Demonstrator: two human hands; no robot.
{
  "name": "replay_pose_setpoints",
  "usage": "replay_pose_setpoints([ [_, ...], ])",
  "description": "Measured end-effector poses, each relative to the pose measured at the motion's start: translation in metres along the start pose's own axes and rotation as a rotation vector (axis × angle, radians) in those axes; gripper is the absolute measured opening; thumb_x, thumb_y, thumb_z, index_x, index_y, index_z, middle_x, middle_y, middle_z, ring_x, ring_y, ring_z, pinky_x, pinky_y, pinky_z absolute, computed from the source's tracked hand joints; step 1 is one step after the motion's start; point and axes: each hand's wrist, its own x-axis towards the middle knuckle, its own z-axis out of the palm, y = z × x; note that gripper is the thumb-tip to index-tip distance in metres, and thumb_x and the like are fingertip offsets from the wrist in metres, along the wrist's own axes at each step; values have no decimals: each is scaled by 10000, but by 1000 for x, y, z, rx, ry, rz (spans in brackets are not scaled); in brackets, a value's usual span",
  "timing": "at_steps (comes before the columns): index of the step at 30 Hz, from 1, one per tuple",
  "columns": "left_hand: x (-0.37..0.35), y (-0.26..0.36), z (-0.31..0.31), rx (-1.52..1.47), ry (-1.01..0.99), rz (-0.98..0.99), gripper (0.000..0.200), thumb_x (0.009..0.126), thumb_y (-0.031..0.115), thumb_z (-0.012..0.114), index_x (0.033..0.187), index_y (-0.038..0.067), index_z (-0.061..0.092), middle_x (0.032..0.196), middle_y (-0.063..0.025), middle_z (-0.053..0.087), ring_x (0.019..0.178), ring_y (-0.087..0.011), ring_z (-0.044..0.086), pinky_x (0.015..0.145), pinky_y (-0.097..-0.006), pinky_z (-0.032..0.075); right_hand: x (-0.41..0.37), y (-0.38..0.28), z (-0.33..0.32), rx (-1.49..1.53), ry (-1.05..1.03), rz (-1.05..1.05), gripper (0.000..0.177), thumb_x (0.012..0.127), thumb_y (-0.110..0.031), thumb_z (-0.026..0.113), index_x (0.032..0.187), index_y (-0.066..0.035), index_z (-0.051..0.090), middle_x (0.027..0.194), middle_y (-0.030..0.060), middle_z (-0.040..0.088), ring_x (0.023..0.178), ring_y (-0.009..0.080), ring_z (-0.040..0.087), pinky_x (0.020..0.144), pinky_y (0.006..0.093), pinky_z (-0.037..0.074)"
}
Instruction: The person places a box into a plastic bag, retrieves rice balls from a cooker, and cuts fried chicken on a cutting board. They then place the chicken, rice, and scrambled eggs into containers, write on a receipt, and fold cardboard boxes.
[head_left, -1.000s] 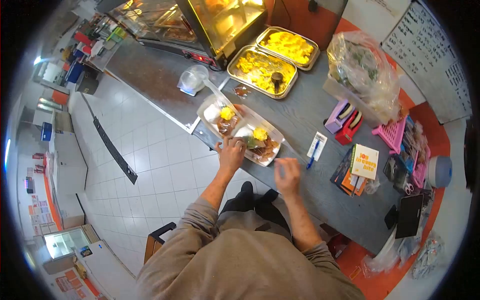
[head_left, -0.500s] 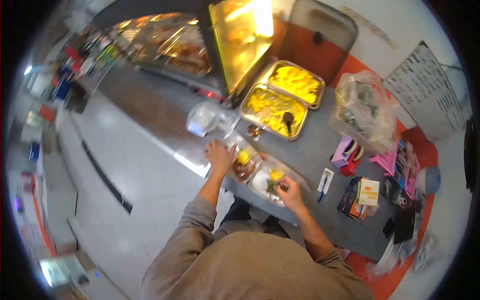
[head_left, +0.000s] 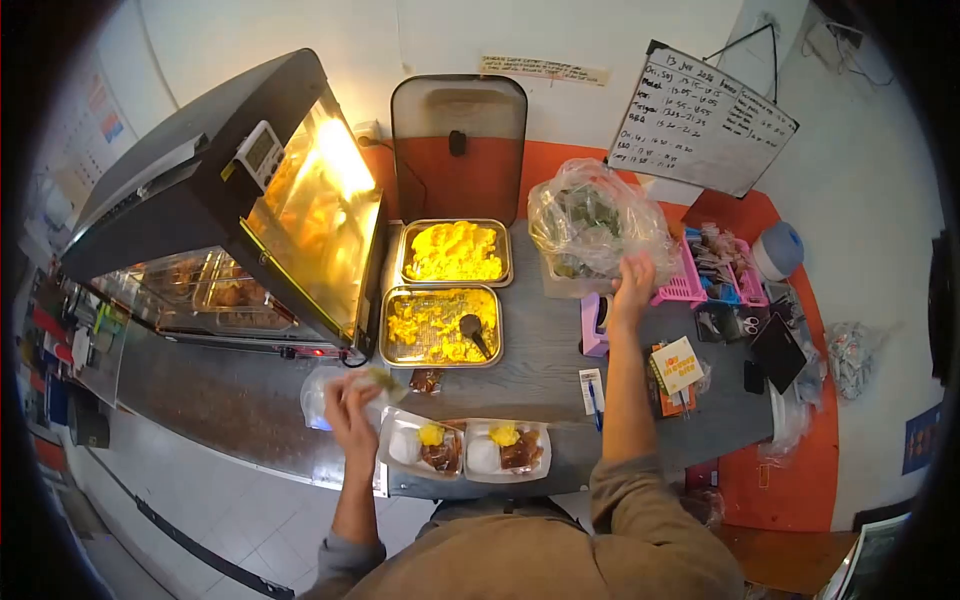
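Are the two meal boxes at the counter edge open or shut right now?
Open: both meal boxes show their rice from above, and no lid covers either.

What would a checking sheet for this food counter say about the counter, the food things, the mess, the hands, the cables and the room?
Surface: grey counter, bare patches between the things.
Job's things: two meal boxes at the near edge, each with rice, yellow food and brown meat; bag of greens at the back.
Clutter: two trays of yellow food, spoon in the nearer one; pen, booklet, pink basket.
Hands: left hand up beside a greenish bit, grip unclear; right hand touching the bag, grip unclear.
Cables: cord behind the warmer.
Surroundings: lit warmer on the left, whiteboard on the wall.
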Motion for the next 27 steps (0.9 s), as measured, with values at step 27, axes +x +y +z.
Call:
replay_pose_setpoints([
  [27,-82,-17,141,169,-229,-127,190,901,104,517,1030,-13,595,999,-77,629,946,-128,572,825,-247,436,-212,132,-207,-1097,-1336,-836,601,860,-151,500,1430,-297,376,1466,91,338,1412,331,209,1108,575,195],
])
